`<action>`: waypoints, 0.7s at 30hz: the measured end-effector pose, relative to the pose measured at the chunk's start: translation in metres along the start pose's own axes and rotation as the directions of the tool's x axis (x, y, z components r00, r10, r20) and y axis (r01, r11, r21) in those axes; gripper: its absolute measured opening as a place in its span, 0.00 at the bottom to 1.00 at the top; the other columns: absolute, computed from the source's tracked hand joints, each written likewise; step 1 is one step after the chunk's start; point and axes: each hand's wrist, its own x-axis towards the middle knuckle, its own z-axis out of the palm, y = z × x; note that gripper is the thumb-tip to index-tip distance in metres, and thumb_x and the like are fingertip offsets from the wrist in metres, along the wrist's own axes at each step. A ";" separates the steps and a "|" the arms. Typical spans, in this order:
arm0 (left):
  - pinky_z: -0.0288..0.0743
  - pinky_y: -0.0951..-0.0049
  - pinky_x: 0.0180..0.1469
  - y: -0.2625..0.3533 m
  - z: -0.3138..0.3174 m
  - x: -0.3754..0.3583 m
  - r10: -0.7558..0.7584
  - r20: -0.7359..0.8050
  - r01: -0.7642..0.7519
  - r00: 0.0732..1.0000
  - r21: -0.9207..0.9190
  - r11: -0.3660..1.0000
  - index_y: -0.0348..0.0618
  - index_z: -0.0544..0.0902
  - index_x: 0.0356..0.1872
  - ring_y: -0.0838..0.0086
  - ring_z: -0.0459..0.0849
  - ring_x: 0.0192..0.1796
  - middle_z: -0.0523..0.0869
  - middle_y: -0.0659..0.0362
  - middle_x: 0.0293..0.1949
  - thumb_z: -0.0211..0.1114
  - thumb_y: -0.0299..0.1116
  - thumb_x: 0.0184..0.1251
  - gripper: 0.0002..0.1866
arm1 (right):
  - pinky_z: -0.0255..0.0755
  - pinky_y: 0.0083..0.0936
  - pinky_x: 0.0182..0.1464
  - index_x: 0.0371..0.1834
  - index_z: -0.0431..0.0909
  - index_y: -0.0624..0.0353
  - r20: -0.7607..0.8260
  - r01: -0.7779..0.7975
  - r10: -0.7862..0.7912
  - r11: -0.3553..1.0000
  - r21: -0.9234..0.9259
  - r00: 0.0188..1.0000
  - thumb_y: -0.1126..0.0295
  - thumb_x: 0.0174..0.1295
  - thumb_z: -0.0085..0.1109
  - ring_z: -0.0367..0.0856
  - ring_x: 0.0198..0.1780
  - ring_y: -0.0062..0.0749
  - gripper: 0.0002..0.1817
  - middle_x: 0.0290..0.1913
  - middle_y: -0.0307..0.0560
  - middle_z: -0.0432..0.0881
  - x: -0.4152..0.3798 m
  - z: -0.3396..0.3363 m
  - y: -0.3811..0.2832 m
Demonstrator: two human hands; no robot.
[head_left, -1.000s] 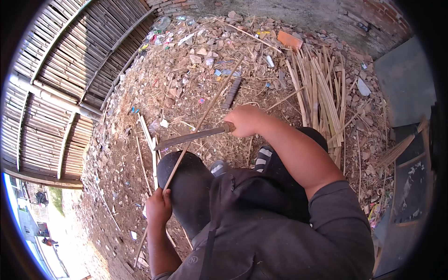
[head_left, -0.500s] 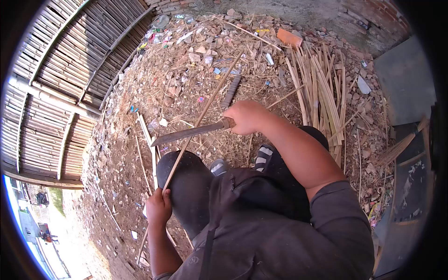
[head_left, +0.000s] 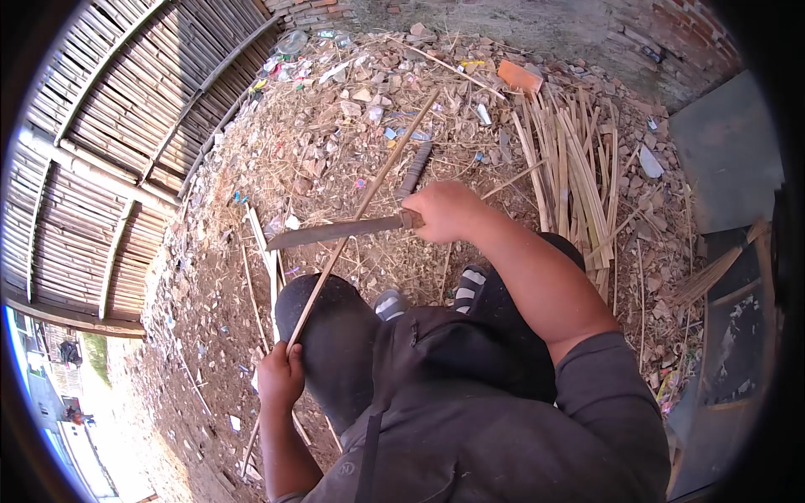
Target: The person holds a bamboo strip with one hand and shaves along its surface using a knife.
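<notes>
My right hand [head_left: 443, 211] is closed around the handle of a machete [head_left: 335, 231], whose long dark blade points left. The blade lies across a thin bamboo strip [head_left: 379, 178] and appears to touch it. Down at the strip's lower part, my left hand [head_left: 280, 374] grips it beside my left knee. From there the strip slants up and away to the right, passing over my dark trouser leg. A dark ridged, rod-like piece [head_left: 414, 169] lies on the ground just beyond my right hand.
A pile of split bamboo strips [head_left: 570, 168] lies to the right, near an orange brick [head_left: 520, 77]. More strips [head_left: 270, 251] rest on the ground at left. A woven bamboo wall [head_left: 109, 126] stands left; a grey panel [head_left: 723, 151] stands right. Rubble and litter cover the ground.
The machete blade has turned to lie more level, its tip slightly higher and further left. My left hand has shifted a little down and left, still on the strip.
</notes>
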 end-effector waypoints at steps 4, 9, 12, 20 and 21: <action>0.72 0.43 0.34 -0.003 -0.005 -0.006 -0.002 -0.012 0.002 1.000 -0.015 1.000 0.39 0.76 0.30 0.39 0.83 0.32 0.83 0.41 0.25 0.60 0.46 0.77 0.20 | 0.79 0.46 0.46 0.36 0.82 0.55 0.100 0.008 -0.015 0.997 0.076 0.995 0.62 0.55 0.67 0.87 0.44 0.49 0.11 0.38 0.51 0.87 0.013 -0.002 0.008; 0.71 0.45 0.33 -0.016 -0.012 -0.016 0.009 -0.026 -0.009 1.000 -0.013 1.000 0.38 0.75 0.29 0.40 0.81 0.30 0.81 0.41 0.23 0.61 0.45 0.77 0.20 | 0.78 0.38 0.48 0.52 0.83 0.61 -0.153 -0.321 0.434 0.823 0.469 0.888 0.57 0.55 0.73 0.87 0.44 0.46 0.25 0.41 0.56 0.88 0.020 -0.010 0.079; 0.71 0.46 0.33 -0.020 -0.019 -0.018 0.003 0.046 0.000 0.999 -0.064 0.998 0.36 0.75 0.29 0.39 0.81 0.30 0.81 0.41 0.24 0.61 0.44 0.77 0.21 | 0.79 0.39 0.49 0.49 0.84 0.60 -0.184 -0.315 0.405 0.869 0.382 0.896 0.58 0.56 0.69 0.87 0.45 0.45 0.21 0.40 0.51 0.88 0.014 -0.010 0.071; 0.73 0.46 0.34 -0.053 -0.026 -0.052 -0.026 0.145 0.033 0.989 -0.043 0.999 0.38 0.80 0.33 0.39 0.83 0.33 0.83 0.41 0.25 0.60 0.41 0.77 0.16 | 0.79 0.38 0.51 0.51 0.84 0.60 0.100 -0.106 0.077 0.939 0.328 0.992 0.58 0.53 0.72 0.88 0.46 0.47 0.24 0.42 0.55 0.88 0.003 -0.002 0.056; 0.74 0.47 0.35 -0.057 -0.034 -0.063 -0.082 0.150 0.096 0.985 -0.087 0.992 0.40 0.81 0.35 0.41 0.84 0.33 0.84 0.41 0.25 0.60 0.41 0.76 0.14 | 0.79 0.39 0.52 0.52 0.84 0.60 0.006 -0.250 0.265 0.901 0.354 0.964 0.58 0.52 0.72 0.88 0.46 0.47 0.26 0.43 0.55 0.88 0.007 -0.004 0.077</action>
